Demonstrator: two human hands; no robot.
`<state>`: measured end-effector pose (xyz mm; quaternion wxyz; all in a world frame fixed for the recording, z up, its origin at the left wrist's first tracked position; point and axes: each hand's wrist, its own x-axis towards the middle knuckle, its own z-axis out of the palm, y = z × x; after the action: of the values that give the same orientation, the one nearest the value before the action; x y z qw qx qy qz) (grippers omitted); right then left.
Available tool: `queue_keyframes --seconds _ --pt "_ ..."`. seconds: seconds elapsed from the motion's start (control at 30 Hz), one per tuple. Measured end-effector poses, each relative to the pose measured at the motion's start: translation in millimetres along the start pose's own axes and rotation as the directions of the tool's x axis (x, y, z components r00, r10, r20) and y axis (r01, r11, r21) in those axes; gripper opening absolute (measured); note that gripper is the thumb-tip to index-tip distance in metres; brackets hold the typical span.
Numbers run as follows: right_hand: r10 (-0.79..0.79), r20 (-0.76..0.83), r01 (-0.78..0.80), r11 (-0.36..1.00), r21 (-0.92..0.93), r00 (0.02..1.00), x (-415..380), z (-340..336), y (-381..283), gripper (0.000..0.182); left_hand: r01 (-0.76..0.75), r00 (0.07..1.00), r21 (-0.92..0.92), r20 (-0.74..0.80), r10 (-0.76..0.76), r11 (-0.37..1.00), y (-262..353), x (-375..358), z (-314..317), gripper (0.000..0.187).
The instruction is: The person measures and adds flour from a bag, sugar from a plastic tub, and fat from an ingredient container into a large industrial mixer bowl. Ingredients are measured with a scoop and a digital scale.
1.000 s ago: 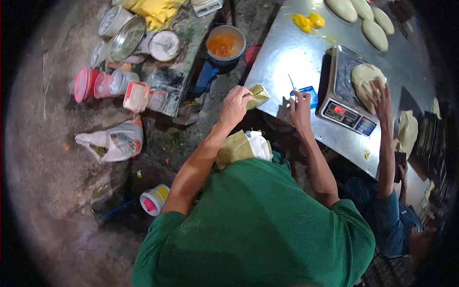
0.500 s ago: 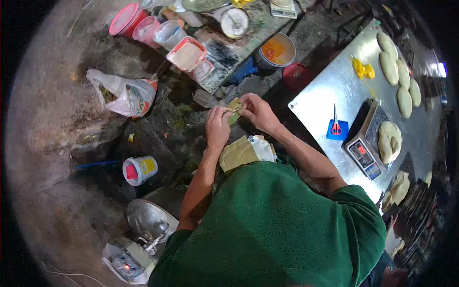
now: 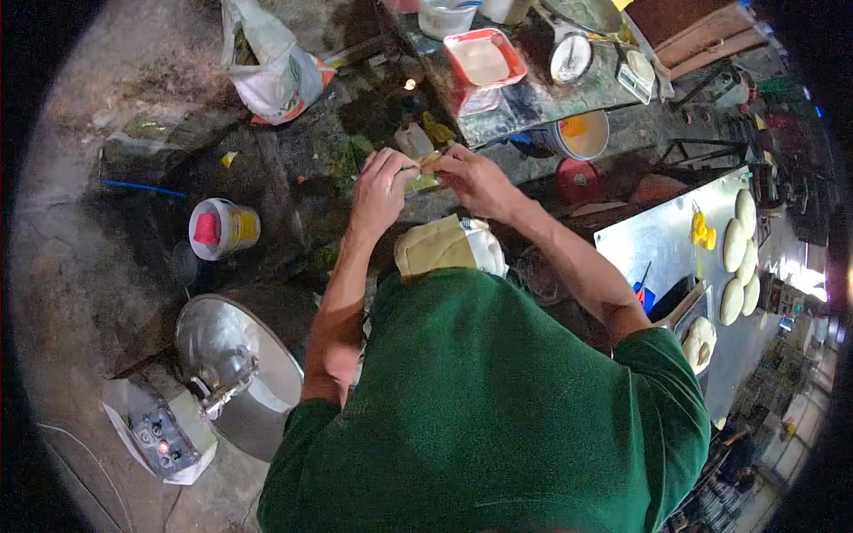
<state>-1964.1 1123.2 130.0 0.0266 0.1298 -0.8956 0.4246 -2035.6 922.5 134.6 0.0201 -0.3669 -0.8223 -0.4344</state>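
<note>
Mtl tbl point(image 3: 647, 231) glossy, shirt point(image 3: 506, 382) matt cloth.

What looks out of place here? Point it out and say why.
A small yellow scrap lies on the floor near the white bucket; it looks dropped. A thin blue stick lies loose nearby, as if left there. I see no clear damage.

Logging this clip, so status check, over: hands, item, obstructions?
Left hand and right hand pinching small yellowish packet between them. Fingers partly hide it. No obstruction seen around the hands. Over.
</note>
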Motion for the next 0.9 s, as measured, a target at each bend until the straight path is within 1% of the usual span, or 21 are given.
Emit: queue_keyframes --seconds 0.03,0.13,0.17,0.27,0.3,0.4,0.43,0.53,0.57,0.67,0.7,0.8,0.83,0.9 --pt "0.008 0.090 -0.005 1.000 -0.030 0.996 6.0 -6.8 -3.8 0.048 -0.018 1.000 -0.009 0.012 0.018 1.000 -3.3 2.6 -5.6 0.007" --pt "-0.120 0.250 0.165 0.972 -0.166 0.961 21.7 -26.7 -3.5 0.057 -0.082 0.994 -0.041 0.068 0.085 0.996 -14.4 13.1 -13.5 0.008" --pt "0.028 0.408 0.078 0.967 -0.241 0.912 27.2 -37.9 -8.2 0.056 -0.092 0.991 -0.056 0.091 0.097 0.994 -13.9 17.1 -16.5 0.008" --pt "-0.193 0.348 0.294 0.918 -0.266 0.918 34.8 -45.7 -8.5 0.046 -0.139 0.979 -0.087 0.140 0.151 0.986 -18.0 25.6 -12.1 0.011" --pt "-0.172 0.358 0.271 0.930 -0.249 0.918 37.7 -52.4 -20.2 0.036 -0.157 0.974 -0.091 0.150 0.169 0.983 -19.6 28.7 -10.5 0.012" --pt "-0.259 0.401 0.383 0.885 -0.267 0.879 43.7 -52.7 -1.1 0.030 -0.140 0.972 -0.128 0.170 0.160 0.982 -19.2 32.5 -5.5 0.009" --pt "-0.283 0.405 0.395 0.891 -0.224 0.869 45.1 -54.3 3.0 0.027 -0.124 0.974 -0.129 0.176 0.146 0.984 -18.2 34.1 -4.6 0.009" --pt "-0.348 0.438 0.454 0.876 -0.164 0.829 48.6 -70.9 6.2 0.028 -0.077 0.979 -0.129 0.178 0.099 0.989 -12.9 39.1 -2.4 0.008" --pt "-0.326 0.441 0.430 0.889 -0.158 0.836 49.1 -77.2 3.6 0.029 -0.088 0.979 -0.120 0.172 0.108 0.989 -12.3 41.0 0.0 0.008" --pt "-0.411 0.422 0.496 0.861 -0.110 0.808 53.4 -85.3 13.2 0.027 -0.044 0.984 -0.117 0.167 0.063 0.992 1.3 50.6 5.5 0.007" --pt "-0.465 0.446 0.568 0.814 -0.125 0.765 57.1 -89.4 12.8 0.023 -0.046 0.985 -0.122 0.159 0.065 0.991 2.7 53.5 9.8 0.008" --pt "-0.455 0.506 0.622 0.749 -0.226 0.732 57.2 -95.7 16.2 0.022 -0.028 0.989 -0.055 0.142 0.035 0.998 0.2 59.6 18.5 0.009" --pt "-0.432 0.553 0.650 0.703 -0.287 0.712 56.7 -100.6 17.0 0.023 -0.017 0.991 -0.068 0.131 0.025 0.998 2.8 62.3 20.3 0.009" --pt "-0.501 0.532 0.691 0.680 -0.245 0.682 57.5 -107.3 26.0 0.018 0.010 0.994 -0.090 0.109 0.000 0.996 10.9 66.3 23.2 0.010"
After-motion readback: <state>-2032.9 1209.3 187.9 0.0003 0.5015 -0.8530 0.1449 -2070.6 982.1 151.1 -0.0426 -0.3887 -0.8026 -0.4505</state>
